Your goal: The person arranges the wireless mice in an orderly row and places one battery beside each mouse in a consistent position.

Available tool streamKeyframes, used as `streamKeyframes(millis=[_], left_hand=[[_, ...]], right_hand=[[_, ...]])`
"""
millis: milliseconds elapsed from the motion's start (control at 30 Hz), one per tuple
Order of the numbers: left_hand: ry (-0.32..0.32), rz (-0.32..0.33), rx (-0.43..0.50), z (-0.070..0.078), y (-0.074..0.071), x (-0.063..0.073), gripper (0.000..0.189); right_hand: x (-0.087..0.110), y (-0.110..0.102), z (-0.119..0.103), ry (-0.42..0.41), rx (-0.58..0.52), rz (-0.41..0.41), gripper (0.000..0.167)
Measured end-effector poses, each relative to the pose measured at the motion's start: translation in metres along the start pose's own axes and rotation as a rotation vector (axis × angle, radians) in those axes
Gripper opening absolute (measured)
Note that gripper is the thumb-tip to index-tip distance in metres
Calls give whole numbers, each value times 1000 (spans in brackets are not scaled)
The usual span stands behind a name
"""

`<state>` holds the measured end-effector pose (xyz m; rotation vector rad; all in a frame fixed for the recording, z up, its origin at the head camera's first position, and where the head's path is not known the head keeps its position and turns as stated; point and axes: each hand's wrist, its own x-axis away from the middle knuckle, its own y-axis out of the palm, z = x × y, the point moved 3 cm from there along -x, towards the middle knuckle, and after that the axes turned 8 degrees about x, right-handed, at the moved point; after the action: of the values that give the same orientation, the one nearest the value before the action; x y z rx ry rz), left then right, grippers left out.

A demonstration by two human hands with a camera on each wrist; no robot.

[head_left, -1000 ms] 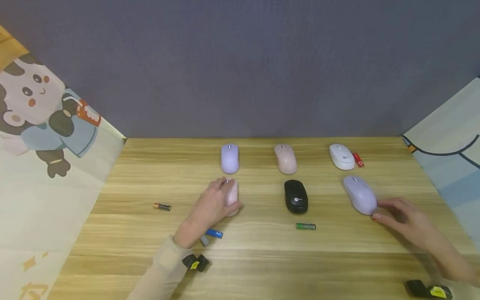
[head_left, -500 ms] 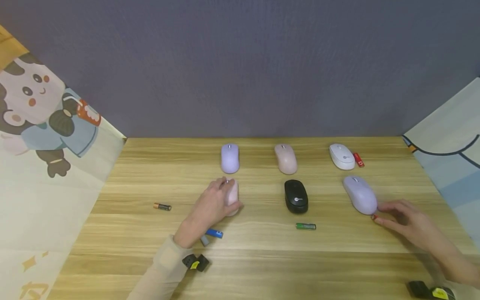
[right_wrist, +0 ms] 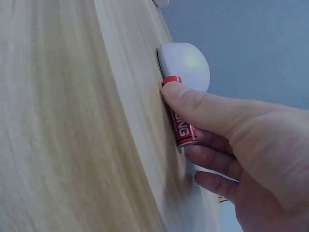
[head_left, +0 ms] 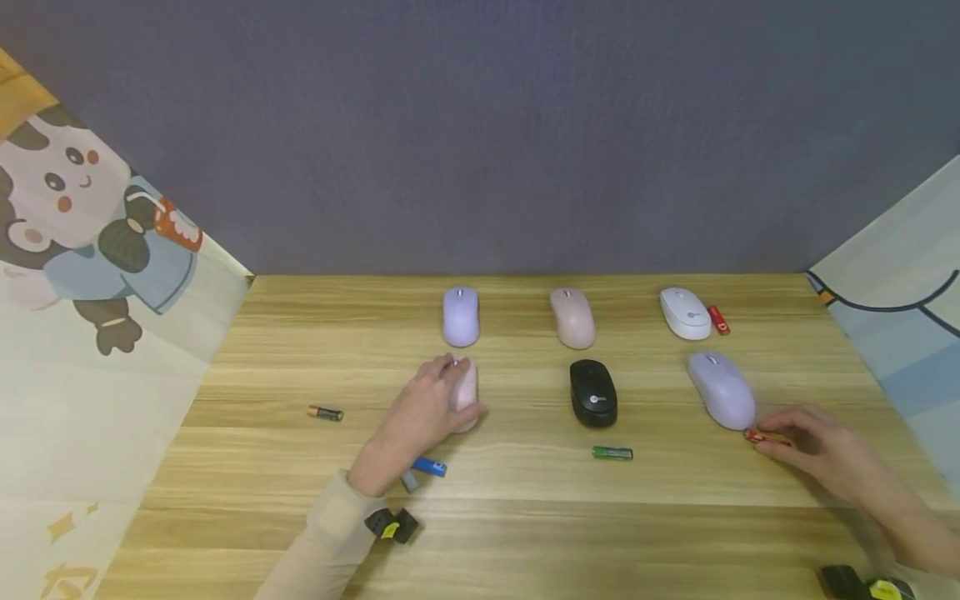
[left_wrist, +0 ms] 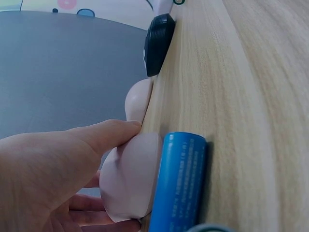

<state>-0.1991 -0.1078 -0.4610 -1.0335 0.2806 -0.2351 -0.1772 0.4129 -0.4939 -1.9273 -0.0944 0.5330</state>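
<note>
Tabletop [head_left: 525, 542], battery [right_wrist: 184, 128] (red), pinched by right fingers [right_wrist: 212, 158]

Red battery [right_wrist: 184, 130] (white-lettered), pink mouse [left_wrist: 131, 179]

Over here, a smooth, rounded, pale pink computer mouse [head_left: 466, 392] sits flat, wheel end facing away, gripped by the left hand [head_left: 423, 402]. A slim red cylindrical battery [right_wrist: 184, 133] with white lettering is pinched in the right hand [head_left: 825, 446], one tip just beside the rear of a rounded lilac mouse [head_left: 722, 390], which rests slantwise, nose away and leftward.
</note>
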Motion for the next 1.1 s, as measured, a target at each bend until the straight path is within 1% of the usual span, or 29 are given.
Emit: streamKeyframes(millis=[233, 333, 533, 767, 1000, 1100], left_hand=[[0, 0, -2, 0, 0, 0, 74], [3, 3, -5, 0, 0, 0, 74], [7, 7, -9, 0, 0, 0, 75], [-8, 0, -6, 0, 1, 0, 76], [-5, 8, -4, -1, 2, 0, 76], [-5, 8, -2, -1, 2, 0, 76]], right_hand=[[1, 1, -1, -35, -44, 23, 40], [1, 1, -3, -53, -31, 31, 41], [-1, 2, -4, -80, -46, 29, 41], [-2, 1, -4, -46, 31, -20, 34], [-3, 0, -1, -24, 25, -52, 29], [-4, 0, -1, -20, 16, -53, 30]])
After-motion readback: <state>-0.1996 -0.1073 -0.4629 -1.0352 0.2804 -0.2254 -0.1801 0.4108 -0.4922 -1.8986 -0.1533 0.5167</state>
